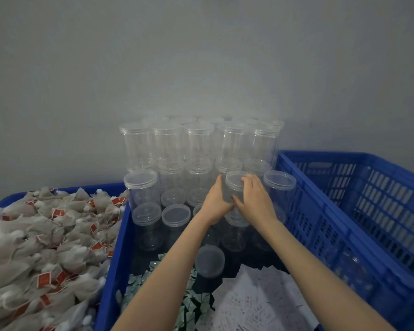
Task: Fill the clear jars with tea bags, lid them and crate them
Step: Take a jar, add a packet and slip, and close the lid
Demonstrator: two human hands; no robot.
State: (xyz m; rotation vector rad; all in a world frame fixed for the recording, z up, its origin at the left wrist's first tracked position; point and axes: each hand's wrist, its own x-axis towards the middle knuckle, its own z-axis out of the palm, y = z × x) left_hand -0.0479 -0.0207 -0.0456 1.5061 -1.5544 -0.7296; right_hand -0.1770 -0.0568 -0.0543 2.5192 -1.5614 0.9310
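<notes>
Both hands hold one clear lidded jar (234, 186) among a stack of several empty lidded jars (198, 144) at the back of the middle blue bin (110, 271). My left hand (216, 201) wraps its left side, and my right hand (255, 199) curls over its lid and right side. A heap of tea bags with red tags (46, 240) fills the left blue bin. One jar (209, 260) lies tipped over in front of the stack.
An open-sided blue crate (359, 206) stands at the right; a few jars show faintly through its wall. Small green-white sachets (189, 304) and white paper slips (261, 302) lie in the near part of the middle bin. A grey wall rises behind.
</notes>
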